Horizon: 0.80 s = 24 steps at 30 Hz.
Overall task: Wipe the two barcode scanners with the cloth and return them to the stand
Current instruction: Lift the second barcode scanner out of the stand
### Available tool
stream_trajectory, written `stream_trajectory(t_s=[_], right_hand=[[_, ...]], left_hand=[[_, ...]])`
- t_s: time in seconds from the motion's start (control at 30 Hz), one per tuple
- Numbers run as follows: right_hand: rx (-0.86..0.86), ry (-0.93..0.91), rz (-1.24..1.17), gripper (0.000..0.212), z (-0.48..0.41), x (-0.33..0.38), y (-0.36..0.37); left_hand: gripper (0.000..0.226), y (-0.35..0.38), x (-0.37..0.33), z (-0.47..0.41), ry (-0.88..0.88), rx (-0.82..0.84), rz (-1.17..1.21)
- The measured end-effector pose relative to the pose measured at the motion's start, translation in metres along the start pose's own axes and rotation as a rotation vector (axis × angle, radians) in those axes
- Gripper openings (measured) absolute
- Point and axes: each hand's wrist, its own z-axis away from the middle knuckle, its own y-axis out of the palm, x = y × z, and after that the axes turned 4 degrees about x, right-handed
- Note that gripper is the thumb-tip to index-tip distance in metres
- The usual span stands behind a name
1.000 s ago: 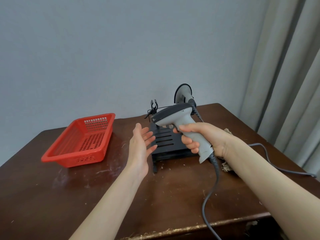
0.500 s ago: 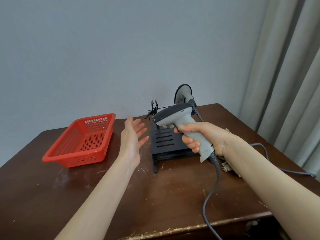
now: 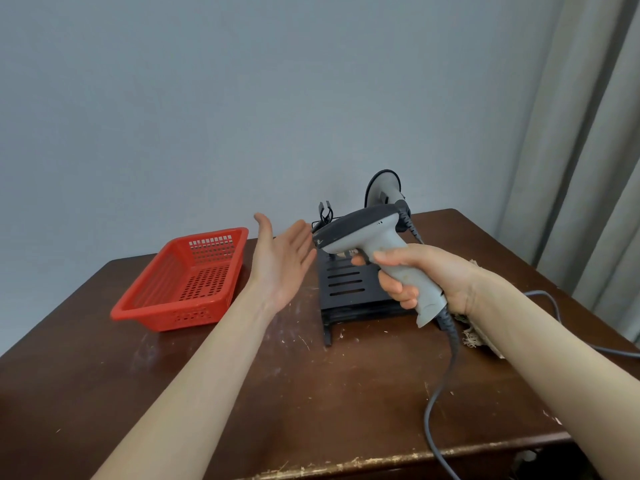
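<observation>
Our right hand grips the grey-and-black plastic pistol scanner over the black slotted stand at the far edge of the desk. Our open, empty left hand has risen towards its nose, probably to steady it.

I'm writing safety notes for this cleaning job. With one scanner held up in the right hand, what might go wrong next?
1. The cable hangs from the scanner in the right hand and runs off the front edge of the table; turning the scanner may snag or tug it.
2. The cloth lies mostly hidden behind the right forearm; the empty left hand reaching across might knock the stand.
</observation>
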Motion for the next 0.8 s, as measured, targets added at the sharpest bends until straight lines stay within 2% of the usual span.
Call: stream_trajectory(t_s=[0.27, 0.8], right_hand=[[-0.037, 0.021, 0.034, 0.034, -0.0006, 0.0014, 0.0055], [-0.043, 0.018, 0.008, 0.033, -0.0008, -0.0005, 0.0014]], left_hand=[[0.097, -0.0031, 0.0006, -0.0054, -0.036, 0.076, 0.001], [0.098, -0.0057, 0.0031, -0.0103, -0.04, 0.107, -0.034]])
